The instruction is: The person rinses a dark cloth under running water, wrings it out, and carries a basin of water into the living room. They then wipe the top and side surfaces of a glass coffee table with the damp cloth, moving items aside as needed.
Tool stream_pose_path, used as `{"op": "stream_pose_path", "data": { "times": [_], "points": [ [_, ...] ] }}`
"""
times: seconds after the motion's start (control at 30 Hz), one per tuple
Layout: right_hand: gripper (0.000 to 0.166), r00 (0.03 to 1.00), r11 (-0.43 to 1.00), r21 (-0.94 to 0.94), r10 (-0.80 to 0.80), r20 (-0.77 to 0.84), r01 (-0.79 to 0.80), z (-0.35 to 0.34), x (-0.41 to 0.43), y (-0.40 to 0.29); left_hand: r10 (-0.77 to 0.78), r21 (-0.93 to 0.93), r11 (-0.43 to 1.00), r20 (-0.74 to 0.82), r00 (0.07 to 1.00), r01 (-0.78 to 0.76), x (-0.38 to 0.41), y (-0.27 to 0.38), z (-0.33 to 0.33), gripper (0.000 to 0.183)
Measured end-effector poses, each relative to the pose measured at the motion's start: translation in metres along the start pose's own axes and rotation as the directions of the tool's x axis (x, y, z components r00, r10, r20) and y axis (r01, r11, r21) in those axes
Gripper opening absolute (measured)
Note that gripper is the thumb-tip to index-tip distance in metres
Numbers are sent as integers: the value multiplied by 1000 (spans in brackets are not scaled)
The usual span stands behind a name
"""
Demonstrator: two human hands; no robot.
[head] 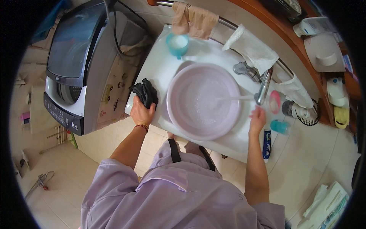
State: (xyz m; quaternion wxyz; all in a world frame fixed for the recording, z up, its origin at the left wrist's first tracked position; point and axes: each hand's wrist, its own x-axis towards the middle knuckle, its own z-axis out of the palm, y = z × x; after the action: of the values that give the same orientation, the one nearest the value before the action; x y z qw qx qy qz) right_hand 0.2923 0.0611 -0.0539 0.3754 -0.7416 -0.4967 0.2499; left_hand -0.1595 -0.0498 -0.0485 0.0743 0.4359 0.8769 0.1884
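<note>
Over the left end of the white washbasin counter [151, 65], my left hand [142, 113] grips a crumpled black cloth [145, 93]. A pale lilac plastic basin [238, 114] sits in the sink, holding water with some bubbles on its surface. Water streams into it from the chrome faucet [263, 87]. My right hand [258, 120] is just below the faucet's near end, fingers partly curled; whether it touches the metal is unclear. I see no object in that hand.
A turquoise cup [177, 47] with white contents stands at the back left. Right of the faucet are a pink soap dish [274, 102], a turquoise container [279, 127] and a toothpaste tube [267, 145]. Towels [251, 48] hang behind. A washing machine [85, 65] stands left.
</note>
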Motion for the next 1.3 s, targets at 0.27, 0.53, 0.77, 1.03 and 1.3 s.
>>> {"op": "stream_pose_path", "data": {
  "times": [0.27, 0.53, 0.77, 1.03, 1.3],
  "points": [
    [27, 969, 969, 24, -245, 7, 245, 29, 133, -26, -36, 27, 999, 16, 999, 35, 0, 3, 0, 57],
    [25, 951, 961, 25, -277, 136, 276, 28, 193, -9, -38, -1, 999, 25, 999, 39, 0, 4, -4, 58],
    [25, 841, 834, -111, -535, 74, 541, 42, 185, -35, -35, -2, 999, 31, 999, 35, 1, 2, 0, 57],
    [25, 777, 755, -206, -629, 44, 623, 39, 174, -44, -49, -2, 999, 46, 998, 49, 2, 3, -1, 57],
    [26, 729, 698, -270, -684, 23, 663, 41, 167, -49, -19, -18, 1000, 28, 999, 20, 1, 1, -1, 56]
  ]
}}
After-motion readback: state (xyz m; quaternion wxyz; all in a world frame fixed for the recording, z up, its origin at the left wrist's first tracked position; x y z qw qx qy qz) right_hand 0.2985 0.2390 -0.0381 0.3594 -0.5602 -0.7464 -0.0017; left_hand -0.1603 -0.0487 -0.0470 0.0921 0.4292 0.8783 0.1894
